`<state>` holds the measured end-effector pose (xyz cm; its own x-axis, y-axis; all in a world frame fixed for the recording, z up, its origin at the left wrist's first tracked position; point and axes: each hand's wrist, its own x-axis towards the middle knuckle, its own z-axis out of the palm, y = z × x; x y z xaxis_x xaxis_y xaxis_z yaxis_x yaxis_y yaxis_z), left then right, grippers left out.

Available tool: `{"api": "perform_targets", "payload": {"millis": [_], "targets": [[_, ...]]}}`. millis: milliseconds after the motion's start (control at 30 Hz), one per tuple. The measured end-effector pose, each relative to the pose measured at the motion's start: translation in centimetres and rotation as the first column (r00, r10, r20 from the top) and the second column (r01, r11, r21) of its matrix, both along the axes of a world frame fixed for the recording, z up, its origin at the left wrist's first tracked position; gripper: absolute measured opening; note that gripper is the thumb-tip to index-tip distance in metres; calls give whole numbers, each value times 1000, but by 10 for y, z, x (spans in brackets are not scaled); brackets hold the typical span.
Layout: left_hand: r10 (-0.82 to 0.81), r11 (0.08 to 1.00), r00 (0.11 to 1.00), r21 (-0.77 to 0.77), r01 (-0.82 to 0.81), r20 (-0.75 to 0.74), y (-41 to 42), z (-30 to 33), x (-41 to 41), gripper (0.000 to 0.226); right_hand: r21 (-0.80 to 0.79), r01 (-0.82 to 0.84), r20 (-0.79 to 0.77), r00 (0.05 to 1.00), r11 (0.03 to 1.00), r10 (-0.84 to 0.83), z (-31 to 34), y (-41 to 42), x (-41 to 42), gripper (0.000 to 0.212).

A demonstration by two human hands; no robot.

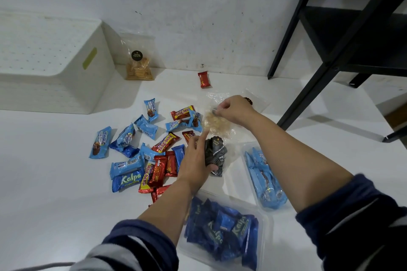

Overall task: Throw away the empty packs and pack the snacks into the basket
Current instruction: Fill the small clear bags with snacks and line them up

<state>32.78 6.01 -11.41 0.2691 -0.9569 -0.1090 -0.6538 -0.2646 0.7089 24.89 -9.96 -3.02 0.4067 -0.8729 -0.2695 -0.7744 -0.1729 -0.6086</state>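
Note:
Several loose snack bars in blue and red wrappers lie scattered on the white floor. My left hand holds a clear bag of dark striped cookies, fingers curled under it. My right hand pinches a clear bag of pale crackers at its top. The white perforated basket stands at the far left against the wall. A lone red bar lies near the wall.
A clear bag of biscuits leans on the wall beside the basket. Two clear trays of blue packs lie near me, one dark blue, one light blue. A black metal shelf frame stands at the right.

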Motion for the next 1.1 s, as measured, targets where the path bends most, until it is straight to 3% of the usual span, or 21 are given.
{"api": "perform_targets", "payload": {"millis": [67, 167, 300, 467, 700, 833, 933, 1100], "targets": [[4, 1000, 1000, -3, -4, 5, 0, -1, 0, 100, 16, -27, 55, 998, 1000, 26, 3, 3, 4, 32], [7, 1000, 1000, -7, -7, 7, -1, -1, 0, 100, -1, -27, 77, 997, 1000, 27, 4, 4, 7, 12], [4, 1000, 1000, -9, -4, 8, 0, -2, 0, 100, -49, 4, 60, 998, 999, -1, 3, 4, 9, 6], [5, 1000, 1000, -5, -5, 7, 1, -1, 0, 99, -59, -15, 32, 999, 998, 17, 2, 9, 17, 17], [3, 1000, 1000, 16, -3, -7, 1, 0, 0, 100, -114, -40, 1, 999, 993, 40, 3, 10, 21, 9], [22, 1000, 998, 3, -22, -60, 0, -2, 1, 102, -68, -124, -141, 984, 990, 113, 10, 9, 3, 46], [34, 999, 996, 6, -33, -85, 0, -3, 2, 101, -73, -137, -254, 960, 988, 115, 12, 5, -18, 10], [66, 998, 995, -7, -67, -78, -4, -2, 0, 96, -129, -58, -234, 972, 990, 27, 7, 3, -35, 24]]}}
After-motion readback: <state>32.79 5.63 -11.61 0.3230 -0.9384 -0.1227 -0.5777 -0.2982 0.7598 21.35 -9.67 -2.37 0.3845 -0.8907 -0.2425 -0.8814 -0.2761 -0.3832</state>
